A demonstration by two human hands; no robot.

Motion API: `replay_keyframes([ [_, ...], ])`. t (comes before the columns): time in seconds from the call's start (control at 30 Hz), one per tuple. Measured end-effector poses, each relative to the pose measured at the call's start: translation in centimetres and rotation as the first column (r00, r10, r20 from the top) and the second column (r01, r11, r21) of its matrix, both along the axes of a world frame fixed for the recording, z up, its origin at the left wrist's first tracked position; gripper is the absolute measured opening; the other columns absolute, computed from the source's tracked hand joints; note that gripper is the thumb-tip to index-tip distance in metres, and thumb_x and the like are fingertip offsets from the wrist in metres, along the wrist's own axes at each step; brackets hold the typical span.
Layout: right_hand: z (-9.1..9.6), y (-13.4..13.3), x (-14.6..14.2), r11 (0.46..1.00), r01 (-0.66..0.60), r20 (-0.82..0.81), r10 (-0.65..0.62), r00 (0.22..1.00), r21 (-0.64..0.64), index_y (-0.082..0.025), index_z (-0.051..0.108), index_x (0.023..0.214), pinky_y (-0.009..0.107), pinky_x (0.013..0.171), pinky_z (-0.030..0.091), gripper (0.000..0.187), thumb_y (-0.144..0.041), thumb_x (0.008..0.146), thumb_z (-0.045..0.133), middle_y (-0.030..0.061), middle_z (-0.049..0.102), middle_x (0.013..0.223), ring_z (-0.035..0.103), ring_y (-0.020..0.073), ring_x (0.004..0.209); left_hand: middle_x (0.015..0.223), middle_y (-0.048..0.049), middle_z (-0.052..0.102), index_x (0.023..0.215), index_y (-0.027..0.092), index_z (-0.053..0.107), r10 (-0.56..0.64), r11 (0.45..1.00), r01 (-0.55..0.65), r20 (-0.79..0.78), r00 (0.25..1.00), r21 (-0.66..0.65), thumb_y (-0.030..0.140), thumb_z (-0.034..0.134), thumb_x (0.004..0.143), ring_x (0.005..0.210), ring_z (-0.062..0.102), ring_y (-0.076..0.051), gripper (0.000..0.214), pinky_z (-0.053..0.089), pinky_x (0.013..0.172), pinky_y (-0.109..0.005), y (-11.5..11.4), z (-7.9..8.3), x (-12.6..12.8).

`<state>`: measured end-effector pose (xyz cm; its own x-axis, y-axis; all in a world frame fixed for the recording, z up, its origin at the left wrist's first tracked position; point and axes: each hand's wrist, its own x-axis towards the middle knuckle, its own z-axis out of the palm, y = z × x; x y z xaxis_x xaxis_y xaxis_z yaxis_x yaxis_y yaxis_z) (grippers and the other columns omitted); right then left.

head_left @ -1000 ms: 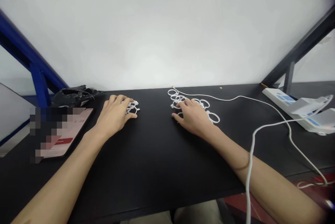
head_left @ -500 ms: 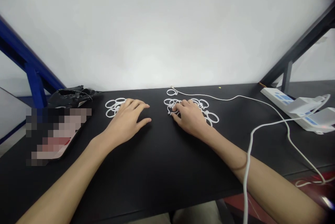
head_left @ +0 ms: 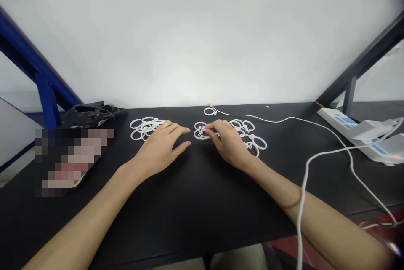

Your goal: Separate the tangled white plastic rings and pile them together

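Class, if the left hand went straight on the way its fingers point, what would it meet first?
Probably the cluster of white rings by the right hand; depth is unclear, so the left hand might pass above them.

Black tabletop, white rings, white cable, power strip, crumpled black plastic

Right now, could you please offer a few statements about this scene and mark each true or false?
1. The bare left hand has its thumb and fingers apart. True.
2. The bare right hand has its fingertips at a small cluster of thin white rings. True.
3. The crumpled black bag lies right of both hands. False: it lies left of them.
4. The long white power strip is at the table's left side. False: it is at the right.
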<state>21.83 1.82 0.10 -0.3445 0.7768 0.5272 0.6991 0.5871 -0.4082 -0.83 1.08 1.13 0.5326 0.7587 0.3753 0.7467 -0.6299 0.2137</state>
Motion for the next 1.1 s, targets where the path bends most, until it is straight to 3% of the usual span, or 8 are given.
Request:
replay_keyframes([
  [0.27, 0.7, -0.8, -0.6, 0.985, -0.17, -0.131, 0.168, 0.977, -0.007, -0.02, 0.061, 0.095, 0.026, 0.073, 0.047, 0.008, -0.02, 0.096, 0.053, 0.0014, 0.066, 0.088, 0.059, 0.0128, 0.076, 0.106, -0.0058, 0.069, 0.112, 0.019, 0.061, -0.039, 0.999, 0.04, 0.023, 0.999, -0.031, 0.039, 0.043, 0.099, 0.101, 0.055, -0.024, 0.029, 0.046, 0.091, -0.041, -0.4, 0.3, 0.4],
  [0.4, 0.7, -0.9, -0.5, 0.986, -0.165, -0.102, 0.163, 0.981, -0.016, -0.02, 0.061, 0.097, 0.028, 0.075, 0.048, 0.011, -0.02, 0.096, 0.05, 0.0032, 0.064, 0.092, 0.059, 0.0138, 0.079, 0.093, -0.0043, 0.067, 0.095, 0.02, 0.061, -0.083, 0.996, 0.084, 0.025, 0.996, -0.039, 0.035, 0.04, 0.101, 0.09, 0.055, -0.022, 0.026, 0.047, 0.083, -0.039, -0.3, 0.5, 0.5],
  [0.57, 0.6, -1.0, -0.4, 0.986, -0.163, -0.086, 0.159, 0.984, -0.038, -0.02, 0.061, 0.106, 0.03, 0.075, 0.05, 0.015, -0.021, 0.092, 0.056, 0.0045, 0.061, 0.095, 0.058, 0.0134, 0.076, 0.09, -0.003, 0.066, 0.089, 0.021, 0.058, -0.105, 0.994, 0.105, 0.043, 0.994, 0.002, 0.037, 0.045, 0.099, 0.089, 0.053, -0.021, 0.023, 0.045, 0.082, -0.038, -0.2, 0.4, 0.3],
  [0.73, 0.8, -1.5, -0.7, 0.975, -0.205, -0.142, 0.191, 0.971, -0.088, -0.02, 0.056, 0.117, 0.03, 0.076, 0.051, 0.027, -0.027, 0.092, 0.059, 0.0026, 0.062, 0.094, 0.06, 0.0127, 0.076, 0.092, -0.0033, 0.066, 0.091, 0.02, 0.06, -0.171, 0.985, 0.172, 0.005, 0.985, -0.011, 0.035, 0.046, 0.099, 0.09, 0.052, -0.021, 0.022, 0.045, 0.081, -0.037, -0.2, 0.4, 0.4],
  [0.9, 0.9, -1.6, -0.9, 0.978, -0.192, -0.146, 0.18, 0.973, -0.076, -0.02, 0.061, 0.104, 0.028, 0.072, 0.051, 0.012, -0.024, 0.094, 0.054, 0.0028, 0.065, 0.089, 0.06, 0.0128, 0.075, 0.092, -0.0024, 0.066, 0.089, 0.021, 0.061, -0.214, 0.977, 0.214, -0.014, 0.977, -0.01, 0.035, 0.048, 0.099, 0.089, 0.052, -0.02, 0.021, 0.044, 0.081, -0.037, -0.2, 0.5, 0.5],
  [1.1, 1.1, -1.8, -0.9, 0.973, -0.221, -0.15, 0.208, 0.966, -0.071, -0.02, 0.061, 0.099, 0.026, 0.067, 0.05, 0.01, -0.021, 0.093, 0.053, 0.002, 0.066, 0.086, 0.061, 0.0123, 0.072, 0.109, -0.0049, 0.063, 0.102, 0.022, 0.056, -0.11, 0.994, 0.11, 0.056, 0.992, -0.012, 0.042, 0.056, 0.094, 0.099, 0.056, -0.023, 0.022, 0.046, 0.087, -0.039, -0.4, 0.4, 0.4],
])
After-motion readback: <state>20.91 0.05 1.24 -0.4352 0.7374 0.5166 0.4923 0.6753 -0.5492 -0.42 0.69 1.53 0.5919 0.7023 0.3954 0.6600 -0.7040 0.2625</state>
